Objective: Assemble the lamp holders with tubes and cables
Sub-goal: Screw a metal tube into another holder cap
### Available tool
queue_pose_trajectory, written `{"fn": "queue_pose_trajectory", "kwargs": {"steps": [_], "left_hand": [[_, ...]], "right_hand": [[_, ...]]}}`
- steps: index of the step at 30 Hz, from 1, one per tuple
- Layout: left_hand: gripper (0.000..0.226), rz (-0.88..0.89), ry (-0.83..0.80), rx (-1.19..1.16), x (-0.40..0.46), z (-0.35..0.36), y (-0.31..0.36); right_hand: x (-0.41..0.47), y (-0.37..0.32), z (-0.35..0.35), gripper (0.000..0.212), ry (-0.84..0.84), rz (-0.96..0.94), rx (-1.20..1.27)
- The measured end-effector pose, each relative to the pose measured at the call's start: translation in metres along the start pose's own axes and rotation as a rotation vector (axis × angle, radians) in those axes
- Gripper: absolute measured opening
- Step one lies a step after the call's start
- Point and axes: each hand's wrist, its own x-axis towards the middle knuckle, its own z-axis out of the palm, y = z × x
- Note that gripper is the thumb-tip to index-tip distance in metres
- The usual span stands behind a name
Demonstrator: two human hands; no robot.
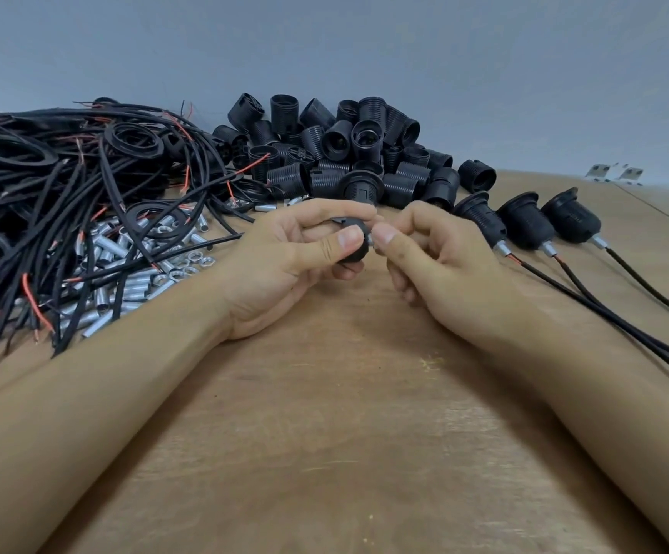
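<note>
Bare grey wall backs a wooden counter (324,413) stocked by kind: cables (65,185) and metal tubes (125,269) left, loose holders (344,153) heaped behind, three finished lamp holders (524,221) laid right. Left hand (284,265) grips a black lamp holder (352,249) mid-counter to steady it; right hand (436,265) pinches a small metal piece (369,239) at its end, mostly hidden by fingers, likely a tube.
</note>
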Motion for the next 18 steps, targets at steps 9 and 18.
{"fn": "queue_pose_trajectory", "kwargs": {"steps": [9, 18], "left_hand": [[0.035, -0.011, 0.004, 0.009, -0.0004, 0.0, 0.0006], [0.037, -0.022, 0.025, 0.019, 0.0001, 0.0011, 0.0002]], "right_hand": [[0.0003, -0.0032, -0.0017, 0.052, -0.051, 0.066, 0.031], [0.0032, -0.0031, -0.0055, 0.067, -0.021, 0.145, 0.074]]}}
